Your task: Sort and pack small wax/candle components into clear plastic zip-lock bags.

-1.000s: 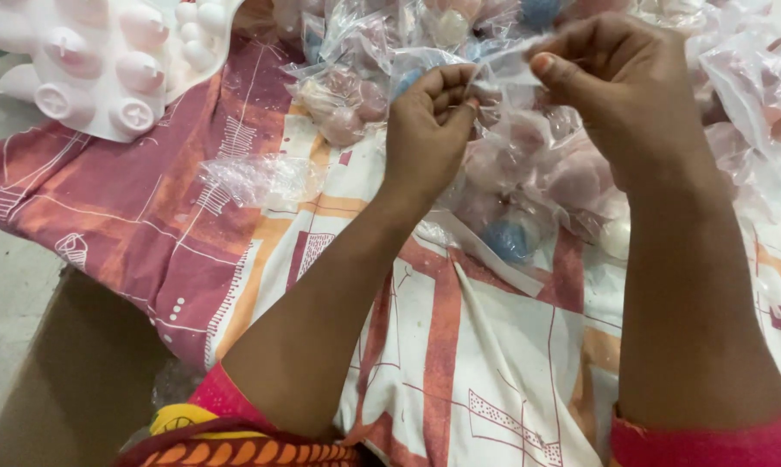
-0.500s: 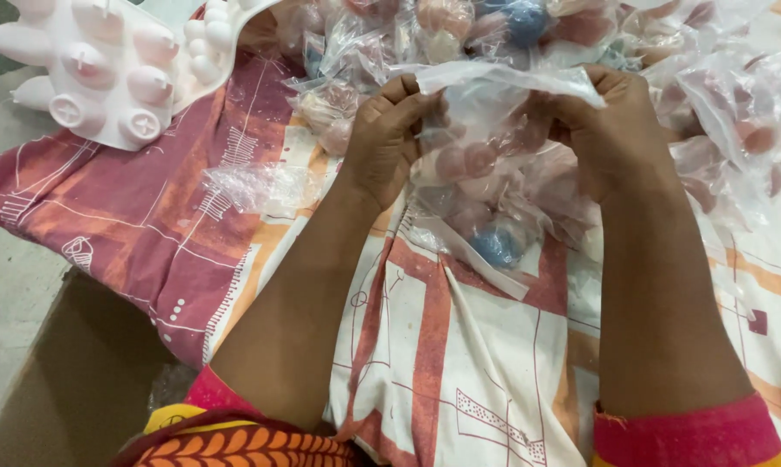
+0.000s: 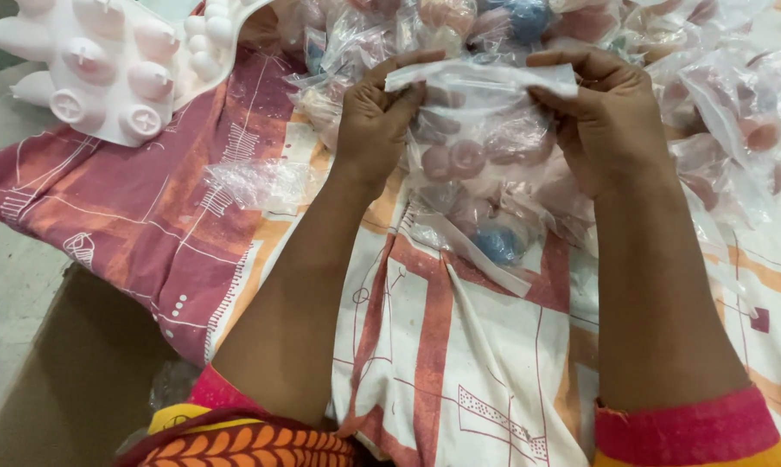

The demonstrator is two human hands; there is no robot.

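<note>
Now clear bag (image 3: 481,130), between left hand (image 3: 375,121), right hand (image 3: 611,117)

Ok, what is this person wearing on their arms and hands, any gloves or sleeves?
No gloves: the left hand and the right hand are bare, with no rings or bangles visible. Both forearms are uncovered. The left sleeve is pink at the cuff with a yellow band and an orange leaf-like pattern on dark red. The right sleeve ends in a pink cuff edged with yellow.
</note>
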